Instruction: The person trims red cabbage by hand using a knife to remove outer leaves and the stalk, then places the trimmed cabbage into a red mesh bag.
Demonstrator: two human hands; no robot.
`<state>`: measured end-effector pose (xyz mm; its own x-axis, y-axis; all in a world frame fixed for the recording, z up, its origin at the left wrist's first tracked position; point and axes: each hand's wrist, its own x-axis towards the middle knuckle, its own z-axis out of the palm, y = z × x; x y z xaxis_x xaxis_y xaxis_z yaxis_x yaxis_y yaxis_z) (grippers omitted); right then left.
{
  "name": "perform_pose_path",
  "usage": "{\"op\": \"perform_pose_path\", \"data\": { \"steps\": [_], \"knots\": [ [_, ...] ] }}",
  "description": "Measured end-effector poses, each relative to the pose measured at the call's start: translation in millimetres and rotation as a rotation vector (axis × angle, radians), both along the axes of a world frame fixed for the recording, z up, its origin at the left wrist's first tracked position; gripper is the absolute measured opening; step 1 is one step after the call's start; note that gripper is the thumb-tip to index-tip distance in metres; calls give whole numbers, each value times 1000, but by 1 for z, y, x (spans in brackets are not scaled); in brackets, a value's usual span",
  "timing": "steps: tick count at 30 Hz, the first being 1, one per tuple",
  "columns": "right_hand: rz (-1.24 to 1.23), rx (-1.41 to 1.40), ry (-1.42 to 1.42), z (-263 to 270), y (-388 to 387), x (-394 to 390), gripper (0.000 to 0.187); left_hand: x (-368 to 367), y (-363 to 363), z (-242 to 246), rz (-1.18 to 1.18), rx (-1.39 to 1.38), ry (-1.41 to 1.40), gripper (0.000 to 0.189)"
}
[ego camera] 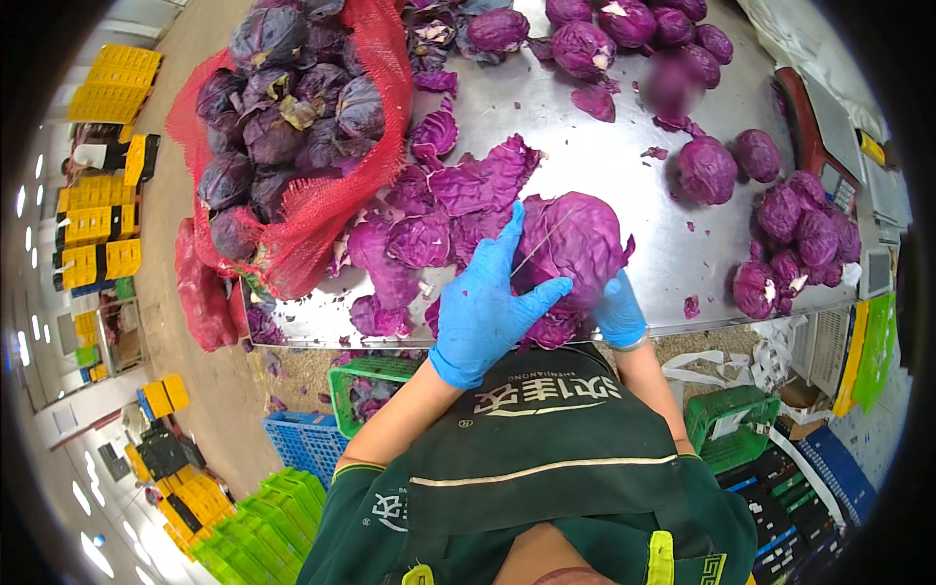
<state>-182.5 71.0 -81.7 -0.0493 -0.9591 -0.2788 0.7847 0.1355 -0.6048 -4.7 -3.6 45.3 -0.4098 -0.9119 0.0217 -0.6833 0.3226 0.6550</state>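
Observation:
A large red cabbage (578, 238) sits between my two hands at the near edge of the steel table (585, 150). My left hand (486, 296), in a blue glove, grips its left side with thumb and forefinger spread. Against the lower right side is my right hand (620, 313), also gloved in blue, its fingers partly hidden by the cabbage. A thin pale line crosses the cabbage's left face; I cannot tell what it is. Loose purple leaves (486, 179) lie beyond and left of the hands.
A red mesh sack (391, 80) of untrimmed cabbages (274, 135) occupies the table's left. Trimmed cabbages (815, 234) are grouped at right, near a red-sided scale (804, 121). Below the table edge stand green crates (731, 424) and a blue crate (303, 442).

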Motion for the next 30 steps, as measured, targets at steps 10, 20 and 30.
{"op": "perform_pose_path", "data": {
  "steps": [10,20,30],
  "knots": [
    [-353,113,-1,-18,-25,27,77,5,-18,-47,69,-399,52,40],
    [-370,-351,67,0,-42,2,67,108,-67,-65,236,-171,37,62],
    [-467,102,-466,29,-51,20,71,-33,-21,-23,-88,41,316,74]
  ]
}}
